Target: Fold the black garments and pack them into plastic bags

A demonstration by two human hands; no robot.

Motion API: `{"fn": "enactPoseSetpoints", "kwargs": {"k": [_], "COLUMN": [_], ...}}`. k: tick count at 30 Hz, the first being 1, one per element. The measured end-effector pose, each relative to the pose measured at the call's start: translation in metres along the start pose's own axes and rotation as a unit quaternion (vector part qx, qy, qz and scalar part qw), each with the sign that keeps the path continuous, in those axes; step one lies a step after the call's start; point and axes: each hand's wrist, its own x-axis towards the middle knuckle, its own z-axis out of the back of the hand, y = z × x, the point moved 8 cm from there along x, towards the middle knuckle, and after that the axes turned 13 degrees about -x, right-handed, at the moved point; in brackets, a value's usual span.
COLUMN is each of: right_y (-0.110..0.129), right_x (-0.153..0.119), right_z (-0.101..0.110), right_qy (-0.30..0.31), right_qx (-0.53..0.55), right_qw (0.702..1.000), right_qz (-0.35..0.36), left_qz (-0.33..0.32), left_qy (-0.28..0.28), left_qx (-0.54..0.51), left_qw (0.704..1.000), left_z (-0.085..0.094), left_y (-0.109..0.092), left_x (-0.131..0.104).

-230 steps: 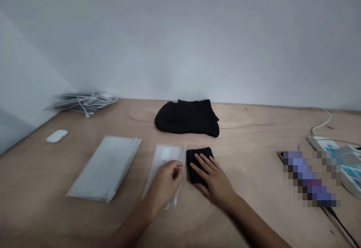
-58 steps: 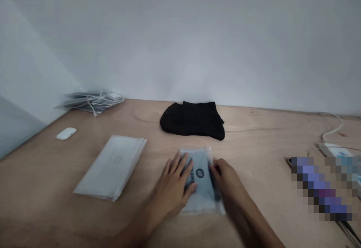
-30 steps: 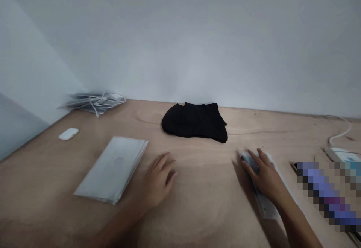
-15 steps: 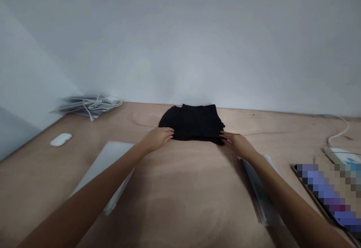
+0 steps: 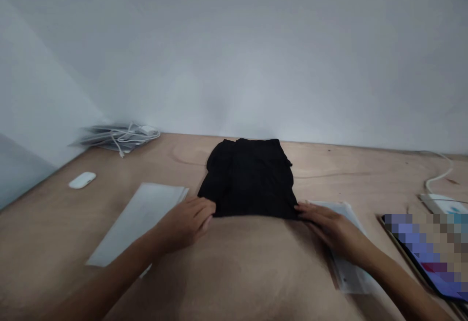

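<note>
A black cloth garment (image 5: 252,177) lies spread on the wooden table in front of me; its exact kind I cannot make out. My left hand (image 5: 193,218) has its fingers curled closed on the garment's near left corner. At the near right corner my right hand (image 5: 331,228) pinches the fabric, its fingers fairly straight. Between the two hands the garment's near edge runs almost straight.
A white flat packet (image 5: 135,223) lies by my left forearm, and a clear plastic bag (image 5: 351,272) lies under my right. A white earbud case (image 5: 82,180), bags with a white cable (image 5: 127,136), a tablet with a blurred screen (image 5: 427,257) and a power strip (image 5: 444,203) surround them.
Both hands have drawn the garment's near edge toward me, so the cloth now covers more of the table. Its far edge stays near the wall.
</note>
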Motion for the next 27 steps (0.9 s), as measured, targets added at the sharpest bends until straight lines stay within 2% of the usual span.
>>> {"fn": "enactPoseSetpoints", "kwargs": {"k": [3,5,9,11,14,17,19,21,24,27], "right_y": [0.029,0.044,0.051,0.050,0.052,0.054,0.055,0.053,0.043,0.021], "right_x": [-0.040,-0.058,-0.071,-0.070,-0.070,-0.078,-0.082,-0.080,-0.061,-0.031], "right_z": [-0.008,-0.015,-0.029,-0.030,-0.021,-0.002,0.010,0.016,0.013,0.001], "right_qy": [0.061,0.088,0.079,0.068,0.098,0.157,0.185,0.201,0.194,0.155], "right_qx": [0.000,-0.001,0.010,0.017,0.047,0.109,0.158,0.205,0.247,0.214], "right_qw": [0.998,0.995,0.996,0.997,0.994,0.981,0.967,0.951,0.937,0.949], "right_qz": [0.035,0.050,0.039,0.030,0.016,-0.037,-0.079,-0.113,-0.151,-0.169], "left_qz": [-0.005,0.005,0.022,0.030,0.064,0.148,0.201,0.240,0.281,0.277], "left_qy": [0.011,0.026,0.052,0.055,0.075,0.114,0.105,0.065,0.012,-0.003], "left_qx": [-0.029,-0.049,-0.060,-0.056,-0.124,-0.235,-0.278,-0.288,-0.272,-0.261], "left_qw": [1.000,0.998,0.997,0.996,0.987,0.954,0.934,0.925,0.920,0.925], "left_z": [-0.011,-0.024,-0.054,-0.058,-0.049,-0.033,-0.020,-0.009,-0.002,-0.004], "left_y": [-0.036,-0.050,-0.054,-0.052,-0.052,-0.053,-0.049,-0.040,-0.017,0.008], "left_x": [-0.032,-0.050,-0.070,-0.071,-0.071,-0.079,-0.085,-0.087,-0.072,-0.040]}}
